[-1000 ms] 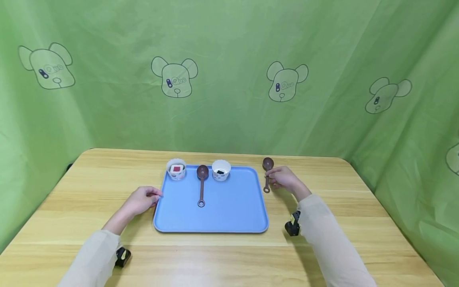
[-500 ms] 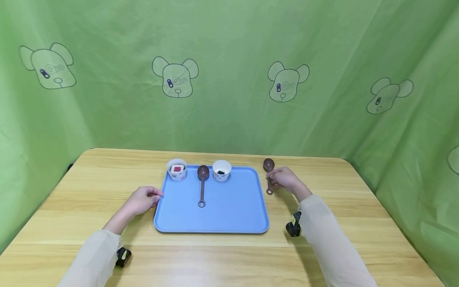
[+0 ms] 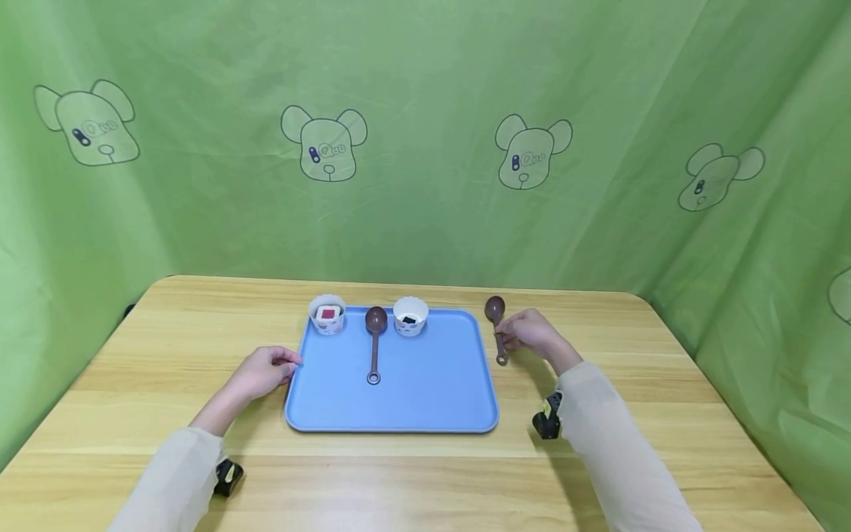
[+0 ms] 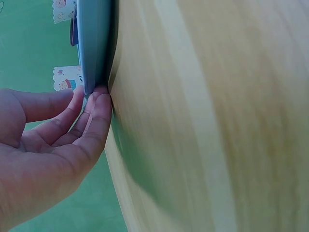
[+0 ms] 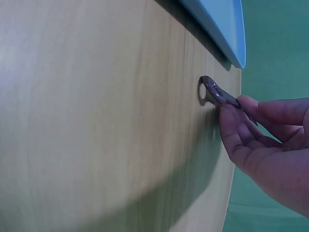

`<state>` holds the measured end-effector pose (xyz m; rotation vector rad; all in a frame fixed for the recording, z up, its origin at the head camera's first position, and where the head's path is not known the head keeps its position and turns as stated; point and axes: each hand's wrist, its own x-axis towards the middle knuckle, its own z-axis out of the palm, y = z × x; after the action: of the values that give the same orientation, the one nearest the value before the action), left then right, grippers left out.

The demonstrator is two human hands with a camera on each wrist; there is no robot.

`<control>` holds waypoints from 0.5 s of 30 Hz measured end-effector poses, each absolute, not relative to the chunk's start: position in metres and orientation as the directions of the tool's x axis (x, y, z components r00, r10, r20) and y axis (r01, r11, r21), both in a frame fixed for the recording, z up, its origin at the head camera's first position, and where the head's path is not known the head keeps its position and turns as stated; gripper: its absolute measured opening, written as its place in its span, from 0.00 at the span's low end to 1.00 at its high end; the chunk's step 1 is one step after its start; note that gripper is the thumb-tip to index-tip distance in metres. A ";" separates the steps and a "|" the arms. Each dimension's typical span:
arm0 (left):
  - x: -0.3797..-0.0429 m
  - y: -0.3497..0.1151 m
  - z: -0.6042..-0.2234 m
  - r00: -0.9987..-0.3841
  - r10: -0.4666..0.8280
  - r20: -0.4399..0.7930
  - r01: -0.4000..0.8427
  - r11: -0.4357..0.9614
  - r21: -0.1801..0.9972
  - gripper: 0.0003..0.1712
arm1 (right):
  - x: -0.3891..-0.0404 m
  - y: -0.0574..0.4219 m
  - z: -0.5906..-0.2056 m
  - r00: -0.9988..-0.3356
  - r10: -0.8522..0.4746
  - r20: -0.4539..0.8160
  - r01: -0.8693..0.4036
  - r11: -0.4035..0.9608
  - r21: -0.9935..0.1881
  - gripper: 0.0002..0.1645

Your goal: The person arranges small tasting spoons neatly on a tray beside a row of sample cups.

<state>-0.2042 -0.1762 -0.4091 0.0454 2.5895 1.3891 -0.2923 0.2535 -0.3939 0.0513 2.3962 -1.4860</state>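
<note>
My right hand (image 3: 532, 332) pinches the handle of a brown spoon (image 3: 495, 307) between thumb and fingers, just right of the blue tray (image 3: 425, 391). In the right wrist view the ringed end of that spoon's handle (image 5: 212, 88) sticks out past the fingertips, at the wooden table. At the tray's left rim, my left hand (image 3: 261, 371) holds the edge with its fingertips; the left wrist view has fingers (image 4: 99, 108) at the rim's underside. A second brown spoon (image 3: 375, 347) lies on the tray, handle towards me.
A patterned paper cup (image 3: 336, 325) holding a white block with a red square stands at the tray's back left corner. Another paper cup (image 3: 410, 304) with a black-marked piece stands right of the lying spoon. A green curtain (image 3: 425, 222) hangs behind the table (image 3: 598, 325).
The spoon in my right hand has shifted slightly towards me and turned, its handle end swinging right and its bowl a little left. My left hand and the tray stay in place.
</note>
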 end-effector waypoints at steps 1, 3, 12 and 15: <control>-0.204 -0.176 -0.409 -0.979 0.121 -0.164 -0.070 0.558 0.827 0.10 | -0.292 0.254 -0.394 -0.950 -0.132 -0.284 0.195 0.460 -0.866 0.16; -0.204 -0.176 -0.410 -0.979 0.120 -0.165 -0.071 0.558 0.827 0.10 | -0.292 0.254 -0.394 -0.952 -0.129 -0.279 0.190 0.466 -0.864 0.16; -0.206 -0.177 -0.413 -0.979 0.117 -0.168 -0.076 0.559 0.826 0.10 | -0.291 0.259 -0.390 -0.954 -0.125 -0.271 0.179 0.486 -0.856 0.16; -0.206 -0.178 -0.413 -0.979 0.117 -0.167 -0.074 0.562 0.824 0.10 | -0.291 0.260 -0.388 -0.954 -0.131 -0.269 0.176 0.481 -0.859 0.16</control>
<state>-0.2059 -0.1777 -0.4135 0.0365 2.5921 1.3822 -0.2915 0.2599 -0.3877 0.0385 2.4335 -1.4618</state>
